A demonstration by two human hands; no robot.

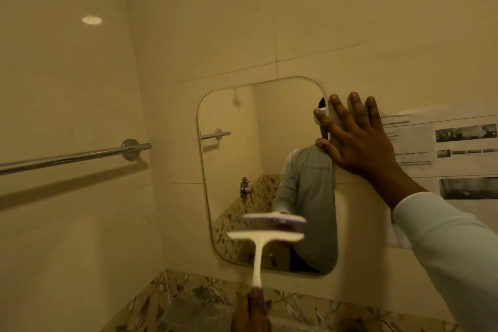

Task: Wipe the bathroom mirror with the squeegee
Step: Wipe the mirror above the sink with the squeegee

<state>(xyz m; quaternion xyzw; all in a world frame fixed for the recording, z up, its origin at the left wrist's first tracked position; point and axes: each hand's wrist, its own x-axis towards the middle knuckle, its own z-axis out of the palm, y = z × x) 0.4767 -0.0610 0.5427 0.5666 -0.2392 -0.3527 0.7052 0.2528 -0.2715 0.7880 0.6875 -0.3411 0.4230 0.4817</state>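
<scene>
Two hands: right hand spread flat on mirror edge, left hand wrapped round squeegee handle.

printed wall sheet, lettering too blurred to read

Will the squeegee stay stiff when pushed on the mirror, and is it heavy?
Probably light: the squeegee has a thin white handle, which the left hand grips at its end only. The handle looks straight, so likely stiff. The blurred blade's flex is unclear.
</scene>
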